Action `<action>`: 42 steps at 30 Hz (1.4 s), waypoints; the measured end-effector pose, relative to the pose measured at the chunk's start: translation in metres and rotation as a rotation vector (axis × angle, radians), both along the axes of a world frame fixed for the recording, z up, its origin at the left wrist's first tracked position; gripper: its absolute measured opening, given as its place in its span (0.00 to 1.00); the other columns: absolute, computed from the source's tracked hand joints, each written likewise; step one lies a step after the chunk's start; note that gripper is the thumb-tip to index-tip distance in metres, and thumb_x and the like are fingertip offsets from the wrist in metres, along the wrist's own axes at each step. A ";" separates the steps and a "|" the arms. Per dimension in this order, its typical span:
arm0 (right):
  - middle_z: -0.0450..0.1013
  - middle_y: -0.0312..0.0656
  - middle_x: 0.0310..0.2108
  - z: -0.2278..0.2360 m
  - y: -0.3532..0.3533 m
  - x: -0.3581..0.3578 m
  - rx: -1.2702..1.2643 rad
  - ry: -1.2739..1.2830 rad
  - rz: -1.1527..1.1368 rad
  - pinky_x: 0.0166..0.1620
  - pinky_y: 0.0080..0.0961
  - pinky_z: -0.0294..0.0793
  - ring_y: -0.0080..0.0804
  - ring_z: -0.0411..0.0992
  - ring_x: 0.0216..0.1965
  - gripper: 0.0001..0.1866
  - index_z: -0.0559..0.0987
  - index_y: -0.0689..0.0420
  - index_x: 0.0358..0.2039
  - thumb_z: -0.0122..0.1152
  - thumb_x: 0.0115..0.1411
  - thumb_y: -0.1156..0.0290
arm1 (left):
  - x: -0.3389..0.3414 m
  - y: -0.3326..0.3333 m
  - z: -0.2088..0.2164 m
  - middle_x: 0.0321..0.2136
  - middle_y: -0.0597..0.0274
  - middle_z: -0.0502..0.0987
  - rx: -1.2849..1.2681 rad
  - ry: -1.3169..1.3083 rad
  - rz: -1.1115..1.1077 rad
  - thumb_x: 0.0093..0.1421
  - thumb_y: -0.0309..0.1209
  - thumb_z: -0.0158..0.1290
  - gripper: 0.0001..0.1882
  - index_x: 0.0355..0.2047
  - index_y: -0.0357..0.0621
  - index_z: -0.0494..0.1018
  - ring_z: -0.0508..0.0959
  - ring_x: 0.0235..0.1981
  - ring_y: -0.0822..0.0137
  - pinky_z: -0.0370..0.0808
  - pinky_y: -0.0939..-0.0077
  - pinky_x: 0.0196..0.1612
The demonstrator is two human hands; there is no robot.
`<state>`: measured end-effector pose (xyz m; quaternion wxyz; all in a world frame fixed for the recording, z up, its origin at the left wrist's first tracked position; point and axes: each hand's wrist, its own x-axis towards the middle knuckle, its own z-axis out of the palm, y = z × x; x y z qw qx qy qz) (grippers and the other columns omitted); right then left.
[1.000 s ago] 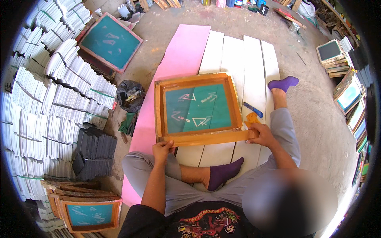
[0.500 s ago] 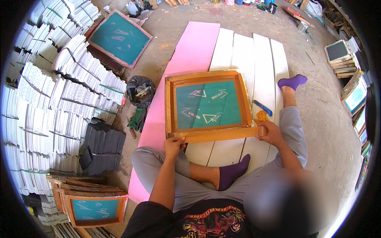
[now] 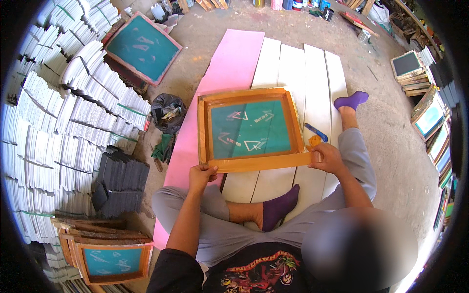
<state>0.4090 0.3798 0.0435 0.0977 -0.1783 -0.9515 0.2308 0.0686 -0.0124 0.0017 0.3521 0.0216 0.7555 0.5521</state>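
A wooden screen-printing frame (image 3: 204,124) with green mesh and pale triangle designs lies flat on the boards in front of me. Along its near rail runs a taut strip of brown packing tape (image 3: 264,162). At the near left corner, my left hand (image 3: 199,177) pinches the strip's end, thumb on top. My right hand (image 3: 328,158) is closed around the tape roll (image 3: 316,157) beyond the near right corner; its fingers partly hide the roll. Just past that hand lie a crumpled orange-yellow scrap (image 3: 314,140) and a blue utility knife (image 3: 316,132).
White boards (image 3: 293,68) and a pink board (image 3: 229,63) lie beneath the frame, between my legs. Tall bundled paper stacks (image 3: 44,141) line the left. A black bag (image 3: 167,113) sits beside the pink board. More screen frames (image 3: 115,281) lean at lower left and along the right.
The whole view has shifted slightly, so everything sits a little further left. Both hands keep their hold at the frame's near corners, with the tape stretched between them.
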 end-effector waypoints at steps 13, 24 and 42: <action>0.78 0.42 0.37 -0.016 -0.020 0.001 0.190 -0.011 -0.036 0.44 0.42 0.74 0.48 0.75 0.39 0.31 0.80 0.52 0.41 0.82 0.38 0.53 | 0.002 0.000 -0.024 0.26 0.54 0.83 -0.052 -0.169 0.001 0.60 0.30 0.69 0.12 0.32 0.31 0.82 0.83 0.22 0.67 0.82 0.74 0.27; 0.77 0.44 0.42 -0.027 -0.011 0.002 0.086 -0.109 -0.055 0.49 0.46 0.73 0.50 0.74 0.45 0.32 0.79 0.54 0.51 0.74 0.51 0.48 | 0.009 0.006 -0.025 0.24 0.60 0.81 0.015 -0.111 0.098 0.62 0.31 0.67 0.11 0.31 0.35 0.81 0.80 0.23 0.69 0.79 0.74 0.28; 0.76 0.40 0.29 -0.036 -0.010 -0.004 0.162 0.027 -0.138 0.49 0.41 0.68 0.40 0.74 0.36 0.10 0.82 0.52 0.39 0.64 0.61 0.61 | 0.011 0.005 -0.021 0.20 0.59 0.80 -0.297 0.223 -0.051 0.59 0.35 0.70 0.16 0.29 0.30 0.83 0.78 0.18 0.70 0.77 0.74 0.23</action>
